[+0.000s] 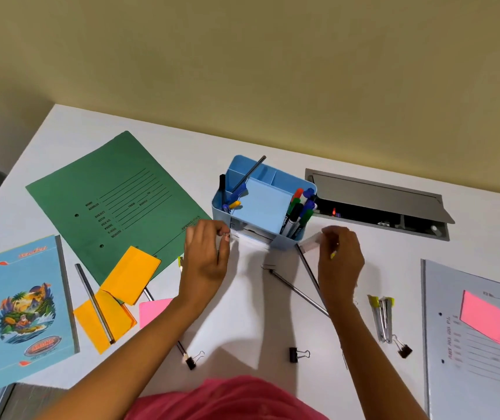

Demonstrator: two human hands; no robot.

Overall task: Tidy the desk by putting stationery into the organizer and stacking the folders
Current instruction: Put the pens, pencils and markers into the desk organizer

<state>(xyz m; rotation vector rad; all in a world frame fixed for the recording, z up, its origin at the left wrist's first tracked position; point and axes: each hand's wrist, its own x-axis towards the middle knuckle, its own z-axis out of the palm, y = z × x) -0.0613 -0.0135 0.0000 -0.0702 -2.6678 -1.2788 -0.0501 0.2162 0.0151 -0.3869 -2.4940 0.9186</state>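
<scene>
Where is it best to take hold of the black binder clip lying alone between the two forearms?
Probably pinch the binder clip by its wire handles, which stick out rightward from the black body with bare desk around. Come from above with the right hand, after it puts down the small white thing it holds.

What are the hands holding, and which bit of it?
The right hand pinches a small white block, grip on its right end. The left hand is at the front of the blue organizer; a hold there cannot be told.
</scene>
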